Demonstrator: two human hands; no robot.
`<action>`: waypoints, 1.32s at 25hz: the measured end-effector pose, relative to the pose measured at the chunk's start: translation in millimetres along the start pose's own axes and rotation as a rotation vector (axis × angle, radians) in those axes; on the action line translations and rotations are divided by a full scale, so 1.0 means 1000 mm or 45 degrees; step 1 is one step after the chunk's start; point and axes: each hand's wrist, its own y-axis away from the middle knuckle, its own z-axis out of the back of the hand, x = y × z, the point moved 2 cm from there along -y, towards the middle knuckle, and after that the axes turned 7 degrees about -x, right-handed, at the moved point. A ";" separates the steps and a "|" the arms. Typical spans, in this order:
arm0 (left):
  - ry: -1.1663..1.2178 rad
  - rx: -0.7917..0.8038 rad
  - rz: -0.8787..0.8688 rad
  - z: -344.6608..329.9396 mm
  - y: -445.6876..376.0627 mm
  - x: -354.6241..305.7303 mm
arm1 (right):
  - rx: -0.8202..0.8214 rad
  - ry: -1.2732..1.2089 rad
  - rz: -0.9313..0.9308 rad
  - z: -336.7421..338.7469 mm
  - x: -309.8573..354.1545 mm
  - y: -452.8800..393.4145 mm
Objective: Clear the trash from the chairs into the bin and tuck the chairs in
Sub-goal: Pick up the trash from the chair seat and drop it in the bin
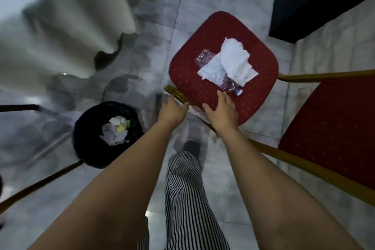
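- Nearest, at 6 o'clock: a leg in black-and-white striped trousers (pixel 186 199), ending in a dark shoe (pixel 190 146) on the pale marble floor (pixel 223 2).
- At 9 o'clock from the shoe: a round black bin (pixel 85 148) standing on the floor, with crumpled white paper and a yellow-green scrap (pixel 121 127) inside; any print on the scrap too blurred to read.
- Just past centre: left hand (pixel 172 110) stretched toward the gold frame (pixel 174 91) at the near corner of the seat, fingers hidden behind the frame's edge, so cannot tell whether curled round it or merely touching.
- At 3 o'clock from that: right hand (pixel 222 112) lying flat on the near edge of the red chair seat (pixel 192 71), fingers straight and slightly spread, thumb out to the left, pinching nothing.
- Beyond the right fingertips, at 12 o'clock: a crushed clear plastic bottle (pixel 229 85) lying on the seat, pale cap toward the hand, label unreadable.
- On top of the bottle: crumpled white tissue (pixel 233 61), covering its middle.
- At 4 o'clock: a second red chair (pixel 328 134) with gold frame, just beside the first.
- Farthest, 10 o'clock: a pale draped cloth (pixel 71 16), blurred; at 2 o'clock, a dark cloth (pixel 324 0).
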 end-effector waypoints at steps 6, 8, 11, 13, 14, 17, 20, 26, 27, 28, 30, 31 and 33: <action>0.231 -0.057 0.116 -0.075 -0.035 -0.072 | -0.151 0.088 0.047 0.025 -0.043 -0.096; 0.243 -0.131 0.188 -0.087 -0.051 -0.089 | -0.148 0.071 0.059 0.025 -0.049 -0.126; 0.324 -0.187 0.271 -0.095 -0.072 -0.107 | -0.163 0.017 0.058 0.024 -0.049 -0.161; 0.414 -0.181 0.341 -0.101 -0.087 -0.114 | -0.137 -0.001 0.063 0.023 -0.047 -0.182; 0.464 -0.179 0.378 -0.105 -0.093 -0.116 | -0.113 -0.006 0.068 0.022 -0.047 -0.192; 0.581 -0.219 0.406 -0.112 -0.102 -0.122 | 0.015 -0.050 0.056 0.016 -0.044 -0.217; 0.776 -0.215 0.391 -0.120 -0.107 -0.127 | 0.130 -0.016 0.096 0.005 -0.042 -0.221; 1.073 -0.156 0.411 -0.117 -0.108 -0.125 | 0.073 -0.139 0.212 -0.016 -0.035 -0.202; 1.094 -0.134 0.402 -0.115 -0.106 -0.124 | 0.081 -0.163 0.225 -0.020 -0.033 -0.197; 1.101 -0.124 0.407 -0.114 -0.105 -0.120 | 0.090 -0.198 0.220 -0.023 -0.031 -0.190; 1.109 -0.118 0.396 -0.106 -0.098 -0.112 | 0.109 -0.271 0.185 -0.028 -0.028 -0.175; 1.117 -0.113 0.385 -0.101 -0.093 -0.106 | 0.118 -0.290 0.176 -0.030 -0.025 -0.166; 1.102 -0.092 0.358 -0.090 -0.086 -0.091 | 0.127 -0.294 0.182 -0.033 -0.016 -0.148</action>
